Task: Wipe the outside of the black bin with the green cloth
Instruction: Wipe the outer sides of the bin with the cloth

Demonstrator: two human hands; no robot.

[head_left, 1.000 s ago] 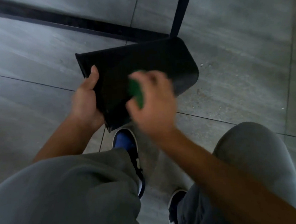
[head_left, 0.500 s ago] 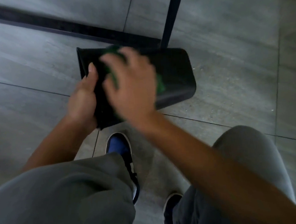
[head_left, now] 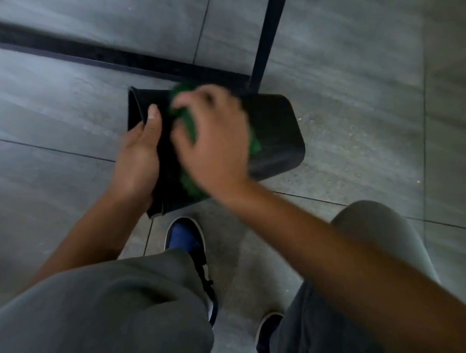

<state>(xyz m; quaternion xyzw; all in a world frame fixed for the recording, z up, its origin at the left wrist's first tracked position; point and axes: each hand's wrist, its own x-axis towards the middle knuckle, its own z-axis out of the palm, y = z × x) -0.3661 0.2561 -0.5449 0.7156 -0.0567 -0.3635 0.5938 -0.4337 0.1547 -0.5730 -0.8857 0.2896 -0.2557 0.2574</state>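
Black bin (head_left: 276, 134): it lay tipped on its side, held up above the grey tiled floor (head_left: 358, 90) in front of the person's knees, its open mouth turned to the left and its closed base to the right.
Green cloth (head_left: 188, 124): it was bunched against the upper side wall of the bin, near the mouth end, and showed at the top, between the fingers and below the palm of the hand that covered it (its edges were blurred).
Right hand (head_left: 213, 147): it lay palm down over the cloth, fingers curled round the wad and pressing it onto the bin's outside.
Left hand (head_left: 139, 158): it gripped the bin at the rim, thumb laid flat along the outer wall and pointing away from the person; the other fingers were hidden behind the rim.
Legs: both knees, in grey trousers (head_left: 104, 317), filled the lower part of the view, one on each side.
Shoes: a blue and black shoe (head_left: 186, 240) stood on the floor just below the bin; a second dark shoe (head_left: 268, 336) showed lower down, between the knees.
Surroundings: a dark strip (head_left: 79, 52) ran across the floor beyond the bin, and a dark furniture leg (head_left: 268, 33) rose just behind it.
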